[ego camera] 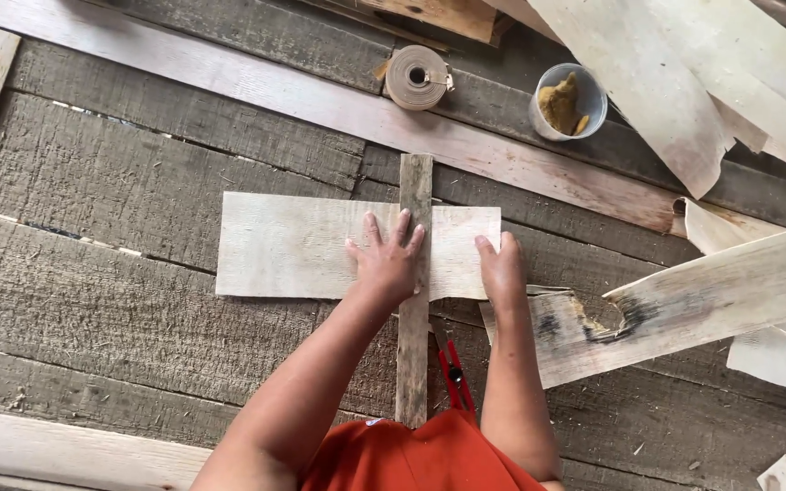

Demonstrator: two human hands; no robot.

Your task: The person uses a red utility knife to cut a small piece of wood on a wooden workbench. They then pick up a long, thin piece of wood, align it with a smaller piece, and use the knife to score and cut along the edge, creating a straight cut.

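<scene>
Soft, even daylight, faint shadows, no glare; sharp focus with slight bending at the edges.

A woodworking shop: rough plank bench [120, 182], veneer sheets [675, 82], tape roll [418, 77]

One pale veneer sheet [302, 245], one wooden strip [414, 300], one tape roll [417, 77], one plastic cup [568, 102], two hands.

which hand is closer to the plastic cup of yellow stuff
Right. The right hand rests on the sheet's right end, below the cup; the left hand presses the wooden strip, farther left.
</scene>
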